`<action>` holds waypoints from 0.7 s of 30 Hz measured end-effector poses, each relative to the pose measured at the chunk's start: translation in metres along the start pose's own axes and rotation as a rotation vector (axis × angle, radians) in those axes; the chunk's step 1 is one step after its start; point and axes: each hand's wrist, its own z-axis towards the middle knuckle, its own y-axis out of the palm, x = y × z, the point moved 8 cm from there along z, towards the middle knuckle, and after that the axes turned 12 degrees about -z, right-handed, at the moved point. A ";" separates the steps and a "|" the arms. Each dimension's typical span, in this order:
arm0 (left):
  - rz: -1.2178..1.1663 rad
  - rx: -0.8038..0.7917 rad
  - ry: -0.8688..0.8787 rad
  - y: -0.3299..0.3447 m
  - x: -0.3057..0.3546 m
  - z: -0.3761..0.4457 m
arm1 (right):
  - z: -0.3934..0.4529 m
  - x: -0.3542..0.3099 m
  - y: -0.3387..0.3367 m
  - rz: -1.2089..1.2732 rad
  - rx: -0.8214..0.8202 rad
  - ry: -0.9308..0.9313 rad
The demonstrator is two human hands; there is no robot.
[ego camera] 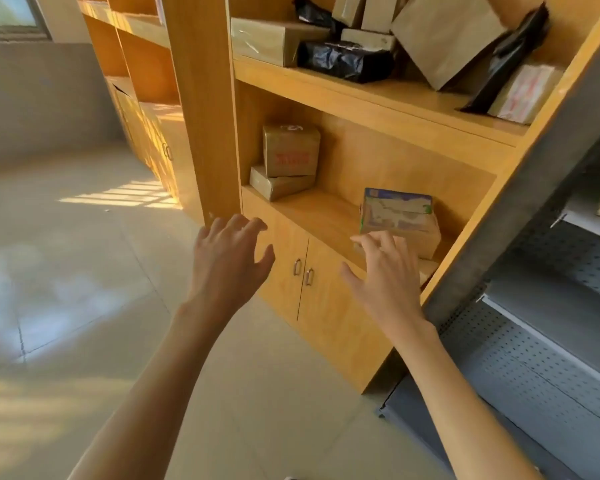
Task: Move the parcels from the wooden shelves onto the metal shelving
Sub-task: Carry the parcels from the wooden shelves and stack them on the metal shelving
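Target parcel: tan paper-wrapped parcel with a blue-and-white printed panel on its top face point(400, 221), lying on the lower wooden shelf board point(312, 211), towards that board's right end and front edge.

Right hand point(383, 271): empty, fingers spread and slightly curled, palm down. The fingertips point(378, 237) overlap the parcel's near face in this view; whether they touch it cannot be told.

Left hand point(227, 256): empty, fingers spread and curled, thumb out. It hangs in front of the closed wooden cabinet doors point(291, 282), below the shelf edge and well to the left of the parcel.

Key relation: the parcel lies directly ahead of and just above the right fingertips, and up and to the right of the left hand. The right hand is plainly the nearer.

Long axis: appears to run along the shelf from left to right, tilted in the frame by the camera's lean; judged only, as the hand covers the near lower edge.

Other parcels: two stacked brown cardboard boxes point(288, 161) at the left end of the same board, well apart from the target; mixed brown and black wrapped parcels point(347, 58) on the upper board.

Destination: grey perforated metal shelving point(548, 368), immediately right of the wooden unit.

Assessment: reach stage, nothing gripped. The right hand should take the parcel's right end, the left closing on its left end.
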 end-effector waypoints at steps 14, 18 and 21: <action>0.061 -0.069 0.138 0.064 -0.071 0.191 | 0.175 -0.013 0.110 0.009 0.026 0.156; 0.052 -0.091 0.143 0.083 -0.087 0.229 | 0.209 -0.019 0.137 0.007 0.011 0.159; 0.035 -0.135 0.168 0.108 -0.089 0.252 | 0.224 -0.011 0.154 -0.009 -0.011 0.178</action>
